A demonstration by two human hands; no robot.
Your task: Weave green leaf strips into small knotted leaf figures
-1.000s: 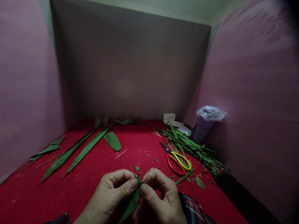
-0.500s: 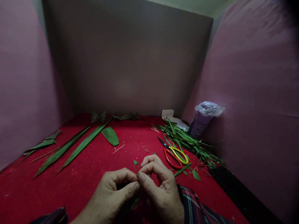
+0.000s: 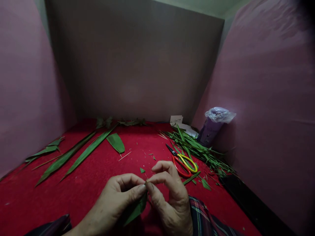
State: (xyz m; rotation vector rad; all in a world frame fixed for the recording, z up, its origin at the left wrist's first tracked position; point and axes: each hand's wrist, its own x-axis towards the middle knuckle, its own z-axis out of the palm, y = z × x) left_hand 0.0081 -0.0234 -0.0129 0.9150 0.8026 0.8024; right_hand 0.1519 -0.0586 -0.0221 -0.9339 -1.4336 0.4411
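Left hand (image 3: 115,200) keeps a narrow thumb-and-index pinch on the folded green leaf (image 3: 136,209); right hand (image 3: 169,196) closes thumb and index at the leaf's upper end; the leaf hangs below the fingertips, over the red cloth (image 3: 81,203), more exposed than half a second ago; right middle finger now stands farther off the index; scissors (image 3: 177,156) lie unmoved.

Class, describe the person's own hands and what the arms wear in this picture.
The left hand and right hand are bare: no gloves or rings show. The right sleeve is dark plaid crossed by red and pale lines. The left sleeve, only partly in view, looks dark.
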